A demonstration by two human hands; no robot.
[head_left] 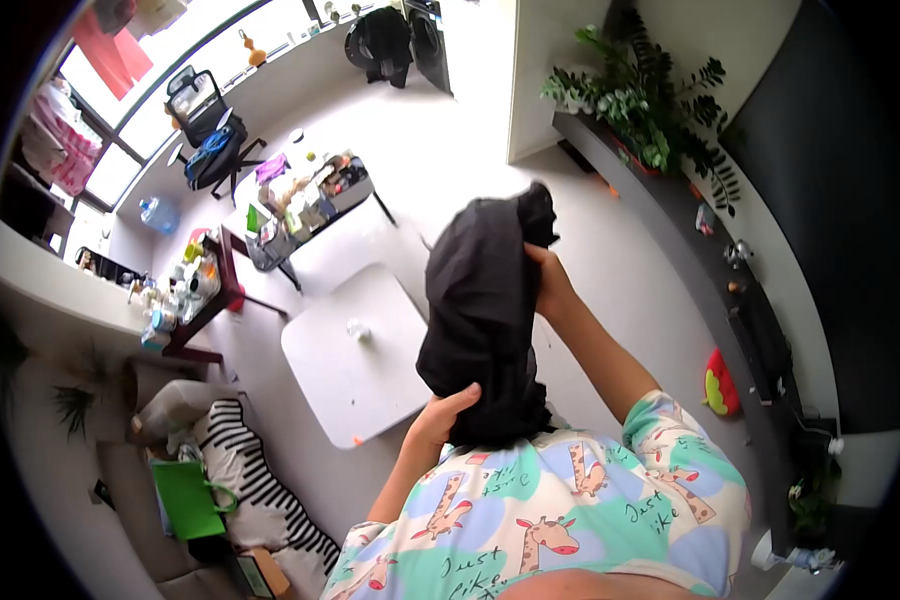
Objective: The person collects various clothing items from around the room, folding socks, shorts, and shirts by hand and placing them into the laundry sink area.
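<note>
A bundle of black fabric (pixel 482 300) is held up in front of my patterned shirt, at the middle of the head view. My left hand (pixel 448 412) grips its lower left part, with the thumb lying over the cloth. Higher up, on the right edge of the bundle, my right hand (pixel 545 280) is closed on the fabric; most of its fingers are hidden behind the cloth. The bundle's lower end touches or nearly touches my shirt.
A white low table (pixel 320 350) with a small clear object stands to the left. Behind it are a cluttered table (pixel 345 225), an office chair (pixel 205 130) and a sofa with a green bag (pixel 187 498). Along the right runs a long grey shelf (pixel 670 235) with plants.
</note>
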